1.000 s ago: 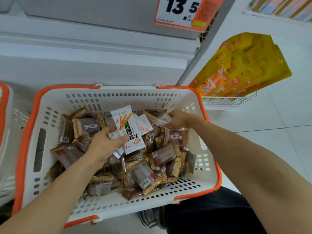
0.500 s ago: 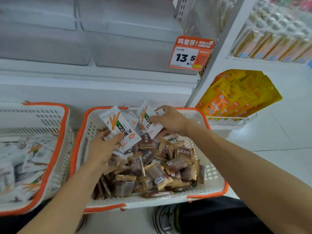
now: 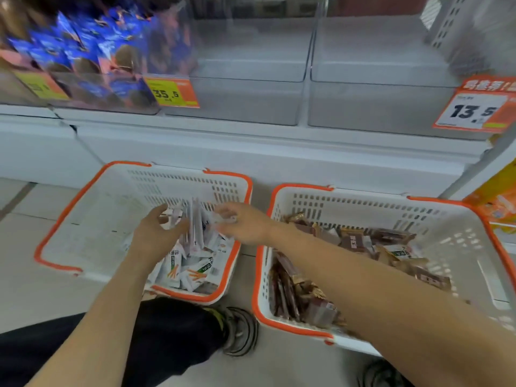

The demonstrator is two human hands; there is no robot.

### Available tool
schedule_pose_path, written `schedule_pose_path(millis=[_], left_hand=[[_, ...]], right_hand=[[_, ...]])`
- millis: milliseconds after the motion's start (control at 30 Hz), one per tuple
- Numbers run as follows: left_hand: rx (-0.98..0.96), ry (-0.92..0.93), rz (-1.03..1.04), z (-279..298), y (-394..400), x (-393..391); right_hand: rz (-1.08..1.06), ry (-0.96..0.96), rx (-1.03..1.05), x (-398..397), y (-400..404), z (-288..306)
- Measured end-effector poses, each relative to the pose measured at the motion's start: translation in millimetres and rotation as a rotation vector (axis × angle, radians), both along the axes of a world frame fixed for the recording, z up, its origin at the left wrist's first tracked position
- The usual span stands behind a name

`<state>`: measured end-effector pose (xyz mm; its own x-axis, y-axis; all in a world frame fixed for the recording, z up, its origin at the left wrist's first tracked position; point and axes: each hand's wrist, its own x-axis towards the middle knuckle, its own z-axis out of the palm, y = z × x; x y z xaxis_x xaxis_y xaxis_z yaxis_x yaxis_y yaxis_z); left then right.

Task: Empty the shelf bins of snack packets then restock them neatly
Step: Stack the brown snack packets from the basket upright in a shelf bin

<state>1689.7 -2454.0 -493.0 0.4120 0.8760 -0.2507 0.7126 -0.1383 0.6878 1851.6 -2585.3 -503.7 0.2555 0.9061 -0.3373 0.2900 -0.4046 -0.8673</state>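
Here, a person crouched before the shelf works both hands over the left basket [image 3: 69, 233] on the floor, gathering a sheaf of white snack packets [image 3: 195, 227] that stand on edge, long axis upright, between the two palms. The left hand [image 3: 156, 233] presses the sheaf from its left side; motion blur hides whether those fingers curl round the packets or merely lie against them. The right hand [image 3: 243, 223], reaching across from the right, pinches the sheaf's right side at its fingertips [image 3: 230, 219]. More white packets [image 3: 195, 272] lie loose in the near corner of the same basket, just below the hands. The right basket [image 3: 460, 247], beside it, holds a heap of brown packets [image 3: 354, 241], over which the right forearm passes. Directly above and beyond the hands, two clear shelf bins [image 3: 251, 101] stand empty, a price tag [image 3: 472, 110] at the right-hand one; a bin of blue packets [image 3: 92, 60] sits further left. The emptying looks done and restocking under way. The sheaf would need to travel up and forward to a bin, and both hands are equally near it.
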Motion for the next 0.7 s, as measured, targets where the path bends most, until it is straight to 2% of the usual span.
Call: schedule_pose_path(millis=[67,167,300,367,433,567,700], left_hand=[[0.006,0.010,-0.013,-6.5,-1.9,0.8],[0.062,-0.069,-0.079,-12.1,-26.8,24.9],[0.013,-0.116,-0.355,-23.3,-85.5,66.8],[-0.019,-0.077,-0.570,-28.3,-117.3,87.2],[-0.058,-0.019,-0.762,-34.6,-146.1,106.5],[-0.004,0.171,-1.064,-61.2,-186.0,132.9],[0.009,0.465,-1.271,-100.8,-205.8,137.9]], right_hand=[[-0.028,-0.137,0.018,15.0,-25.4,-13.3],[-0.172,-0.220,-0.013,60.3,-79.8,-32.6],[-0.252,-0.429,-0.363,129.0,-151.8,-51.4],[-0.202,-0.412,-0.508,142.9,-178.8,-63.1],[-0.126,-0.336,-0.612,139.5,-196.1,-75.4],[-0.038,-0.264,-0.621,118.3,-206.6,-112.0],[0.143,-0.452,-0.714,102.2,-206.5,-127.6]])
